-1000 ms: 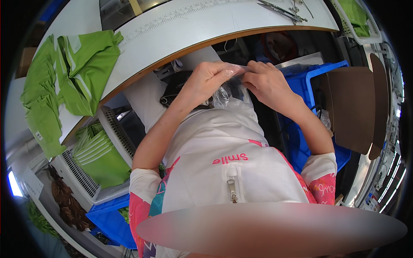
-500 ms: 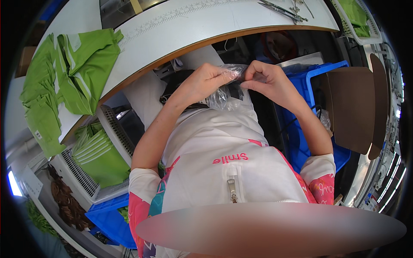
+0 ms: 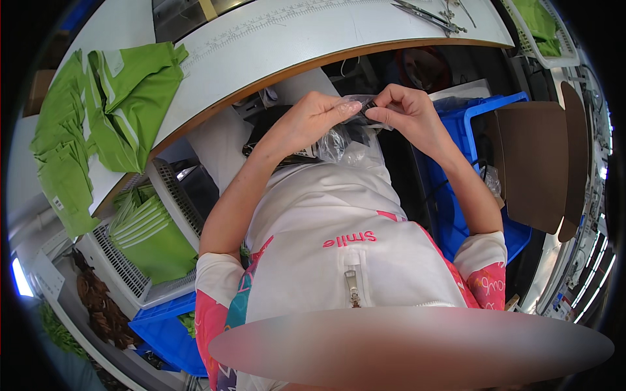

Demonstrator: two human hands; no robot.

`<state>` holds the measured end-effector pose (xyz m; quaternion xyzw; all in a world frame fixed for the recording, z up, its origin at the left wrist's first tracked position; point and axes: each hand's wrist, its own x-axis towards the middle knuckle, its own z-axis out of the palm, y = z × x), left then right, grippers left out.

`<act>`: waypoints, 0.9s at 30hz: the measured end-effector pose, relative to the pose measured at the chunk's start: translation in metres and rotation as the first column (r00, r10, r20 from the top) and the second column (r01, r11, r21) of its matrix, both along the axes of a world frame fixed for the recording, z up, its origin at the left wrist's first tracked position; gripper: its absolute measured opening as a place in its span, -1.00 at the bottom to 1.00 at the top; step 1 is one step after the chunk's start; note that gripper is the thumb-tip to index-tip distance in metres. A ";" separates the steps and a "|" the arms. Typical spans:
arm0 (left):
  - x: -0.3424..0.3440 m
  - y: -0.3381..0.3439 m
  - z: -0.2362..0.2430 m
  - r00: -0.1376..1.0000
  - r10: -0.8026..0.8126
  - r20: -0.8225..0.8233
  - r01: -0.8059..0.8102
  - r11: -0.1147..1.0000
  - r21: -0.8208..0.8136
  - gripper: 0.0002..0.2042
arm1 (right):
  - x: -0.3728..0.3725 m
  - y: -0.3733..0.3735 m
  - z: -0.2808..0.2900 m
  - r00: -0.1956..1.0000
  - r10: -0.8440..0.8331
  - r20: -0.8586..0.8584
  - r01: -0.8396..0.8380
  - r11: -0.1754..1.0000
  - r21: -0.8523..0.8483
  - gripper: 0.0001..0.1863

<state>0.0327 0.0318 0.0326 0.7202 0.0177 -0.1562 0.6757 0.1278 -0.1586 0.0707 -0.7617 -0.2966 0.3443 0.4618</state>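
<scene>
Above my lap, just in front of the table edge, both hands work at a clear plastic bag [image 3: 334, 144]. Thumb and fingers of my left hand [image 3: 312, 120] pinch the bag's upper part. My right hand [image 3: 413, 119] has thumb and forefinger together at the same spot, on a small dark piece [image 3: 367, 107] by the plastic; its kind is too small to make out. The lower part of the bag hangs toward my lap. A black packet [image 3: 266, 130] lies on my lap, partly hidden behind my left hand and forearm.
Green fabric pieces [image 3: 134, 98] drape over the left of the white table [image 3: 274, 39]. Scissors [image 3: 427, 17] lie at its far right. A white basket [image 3: 130, 254] of folded green fabric stands left; a blue crate [image 3: 462, 195] and a brown cardboard box [image 3: 531, 163] stand right.
My right hand has risen slightly, its finger and thumb coming closer together. A small dark piece now shows between the hands, and the plastic has shifted a little.
</scene>
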 end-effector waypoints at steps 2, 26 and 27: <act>-0.001 0.000 -0.008 0.997 0.045 0.060 -0.043 0.999 -0.030 -0.64 | 0.001 0.002 0.002 1.000 -0.024 0.011 0.024 1.000 0.001 -0.84; -0.009 0.027 0.050 0.946 0.261 -0.192 -0.323 0.799 -0.507 -0.63 | 0.097 0.076 0.026 0.082 -0.425 0.901 0.110 0.903 0.416 -0.75; -0.007 0.030 0.050 0.944 0.271 -0.189 -0.331 0.796 -0.507 -0.63 | 0.080 0.071 0.047 0.378 -0.334 0.863 0.093 0.942 0.323 -0.79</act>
